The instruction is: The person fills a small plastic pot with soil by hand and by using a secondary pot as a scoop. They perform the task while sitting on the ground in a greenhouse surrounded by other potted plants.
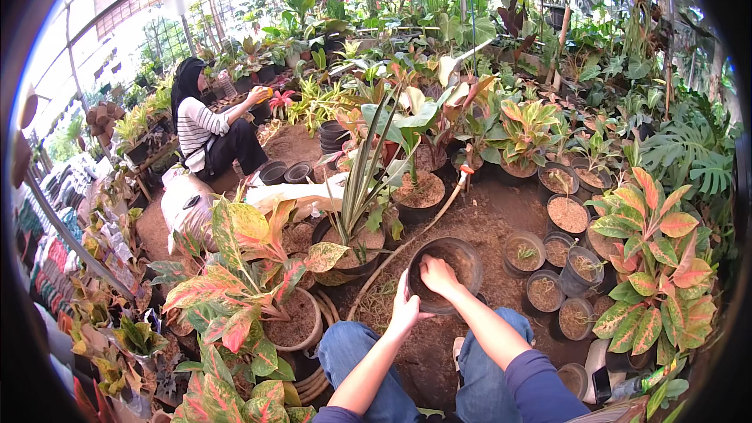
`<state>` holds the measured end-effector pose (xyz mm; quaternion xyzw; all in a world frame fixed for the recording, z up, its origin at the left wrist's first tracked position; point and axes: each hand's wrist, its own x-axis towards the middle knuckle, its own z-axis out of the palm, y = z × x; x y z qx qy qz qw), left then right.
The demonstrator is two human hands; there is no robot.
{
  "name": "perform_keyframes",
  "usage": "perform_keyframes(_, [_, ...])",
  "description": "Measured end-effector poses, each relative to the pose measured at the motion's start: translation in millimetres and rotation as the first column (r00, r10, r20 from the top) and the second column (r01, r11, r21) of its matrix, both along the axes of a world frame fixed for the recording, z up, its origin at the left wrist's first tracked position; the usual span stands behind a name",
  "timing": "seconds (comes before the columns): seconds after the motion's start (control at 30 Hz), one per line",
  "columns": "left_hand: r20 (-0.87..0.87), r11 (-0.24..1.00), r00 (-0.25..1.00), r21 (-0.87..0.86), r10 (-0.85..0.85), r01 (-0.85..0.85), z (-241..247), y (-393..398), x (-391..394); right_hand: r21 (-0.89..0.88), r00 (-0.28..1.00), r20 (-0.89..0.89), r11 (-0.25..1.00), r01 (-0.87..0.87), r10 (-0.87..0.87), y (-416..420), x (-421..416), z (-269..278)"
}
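A black plastic plant pot (479, 264) is tilted in front of me, above my knees. My left hand (405, 308) grips its rim and side at the left. My right hand (439, 276) reaches inside, its fingertips hidden against the inner wall or the dark soil. Under the pot lies brown ground with loose roots or dry plant bits (379, 299) to the left. Small black pots with soil and seedlings, one of them a grey-black pot (580, 273), cluster to the right.
A person (202, 123) sits at the upper left beside a white sack (187, 205). A hose (411, 229) curves past the pot. Potted aglaonemas (658, 258) stand right and left. A bottle (628, 388) lies lower right.
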<state>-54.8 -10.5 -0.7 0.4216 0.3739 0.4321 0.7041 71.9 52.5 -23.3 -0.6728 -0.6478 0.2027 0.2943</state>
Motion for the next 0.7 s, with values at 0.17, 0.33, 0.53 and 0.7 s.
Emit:
perform_keyframes(0.17, [-0.004, 0.993, 1.0, -0.118, -0.005, 0.005, -8, -4, 2, -0.048, 0.996, -0.027, 0.995, -0.088, 0.086, -10, -1, -1])
perform_keyframes(0.33, [0.016, 0.992, 1.0, -0.128, 0.011, -0.009, -6, 1, -2, -0.207, 0.966, -0.043, 0.944, -0.257, 0.253, -21, -3, -2])
perform_keyframes(0.53, [0.019, 0.999, 0.999, -0.018, 0.048, -0.048, -4, -2, -2, -0.185, 0.96, 0.001, 0.943, -0.275, 0.28, -24, 2, -5])
perform_keyframes(0.7, [0.0, 0.999, 0.999, -0.015, 0.046, -0.046, 2, -4, -7, -0.107, 0.98, 0.172, 0.991, -0.078, 0.096, -27, 2, 2])
